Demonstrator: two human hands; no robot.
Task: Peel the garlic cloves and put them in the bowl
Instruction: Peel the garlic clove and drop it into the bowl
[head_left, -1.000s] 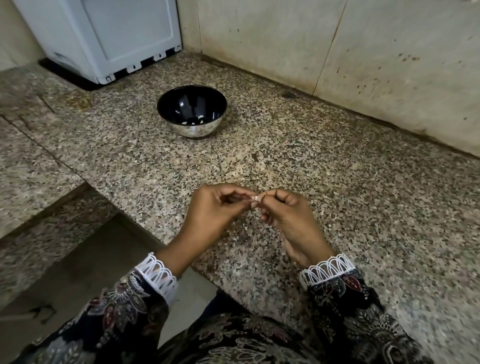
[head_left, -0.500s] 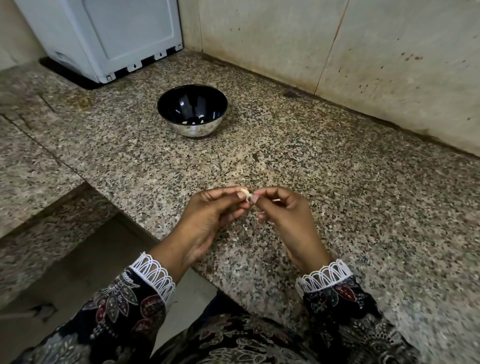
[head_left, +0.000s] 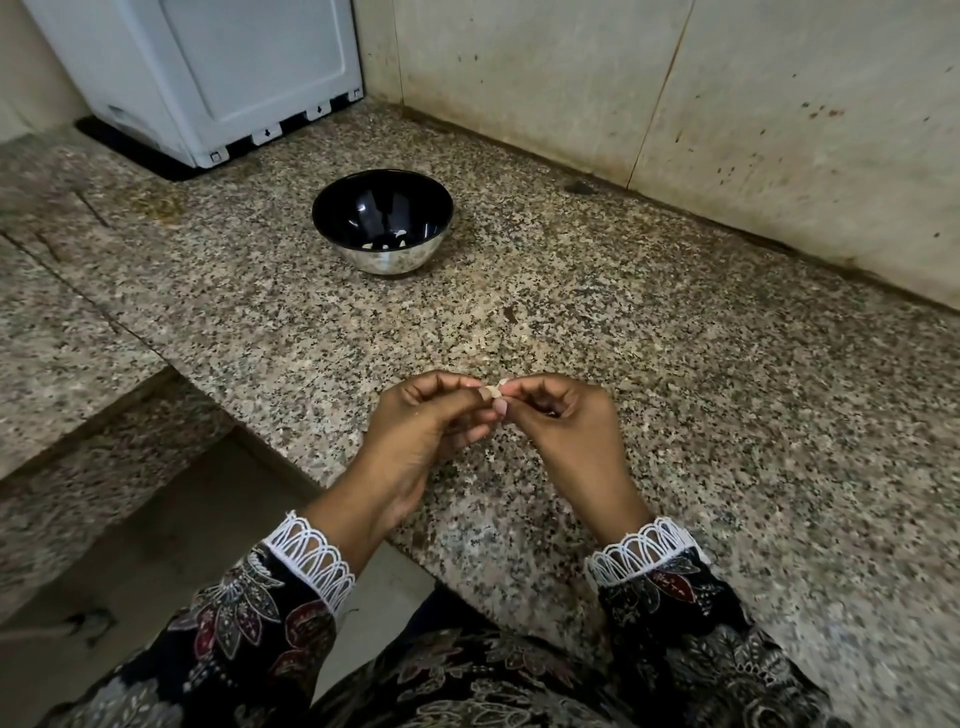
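1. The left hand (head_left: 426, 421) is curled, thumb and forefinger pinching one side of a small pale garlic clove (head_left: 497, 388); its other fingers are folded under, close to the palm.
2. The right hand (head_left: 563, 423) is curled as well, its fingertips nipping the other side of the clove, so both hands meet on it above the bench (head_left: 727, 415), near the front edge.
3. The clove is tiny between the fingertips; whether any skin is coming away I cannot tell.
4. The bowl (head_left: 383, 228) stands well apart, toward the back left of the bench, with a few pale cloves lying in its bottom.
5. A white appliance (head_left: 208, 78) sits at the back left corner, against the wall.
6. Compared with half a second ago, the hands have barely shifted: the pinch remains on the clove, and the bowl stands where it did.
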